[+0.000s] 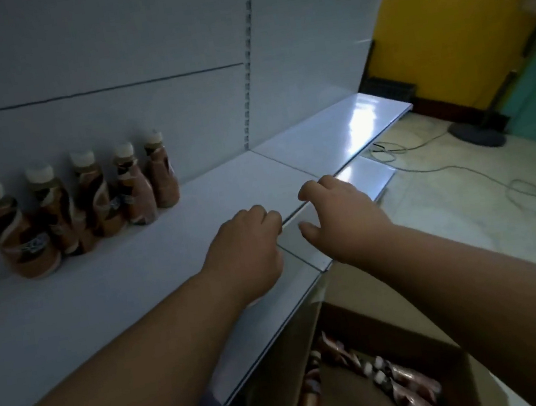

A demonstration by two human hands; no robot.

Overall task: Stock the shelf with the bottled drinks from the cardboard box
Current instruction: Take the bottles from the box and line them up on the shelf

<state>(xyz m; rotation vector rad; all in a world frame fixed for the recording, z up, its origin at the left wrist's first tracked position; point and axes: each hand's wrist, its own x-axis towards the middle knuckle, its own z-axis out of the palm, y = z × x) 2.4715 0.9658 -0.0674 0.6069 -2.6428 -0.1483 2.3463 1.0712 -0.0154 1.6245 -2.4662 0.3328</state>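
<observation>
Both my hands are empty right now, hovering over the front edge of the white shelf around the middle of the frame. My left hand is loosely curled with the fingers bent down, gripping nothing. My right hand sits just beside it, fingers half open and pointing down, also holding nothing. Five bottled drinks with brown labels and pale caps stand in a row against the back panel at the left of the frame, well apart from both hands. The cardboard box is down at the bottom right, below the shelf and under my right forearm, with more bottles lying inside it.
</observation>
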